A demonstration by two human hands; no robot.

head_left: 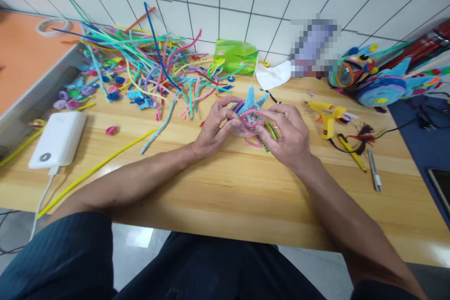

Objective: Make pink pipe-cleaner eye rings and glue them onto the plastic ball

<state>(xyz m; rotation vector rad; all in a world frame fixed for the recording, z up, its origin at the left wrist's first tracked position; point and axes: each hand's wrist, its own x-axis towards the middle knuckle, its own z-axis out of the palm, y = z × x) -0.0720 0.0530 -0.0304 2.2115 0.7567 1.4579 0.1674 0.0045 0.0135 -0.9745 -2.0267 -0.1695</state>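
Centrally in the frame, the left hand (218, 124) and the right hand (287, 135) are positioned close together, both pinching a small craft piece (251, 118) that carries a pink loop (250, 125) and light-blue spikes (250, 99). A pile of pipe cleaners (140, 61) occupies the upper left. A yellow glue gun (327, 115) is located at right; a white power bank (59, 138), at left.
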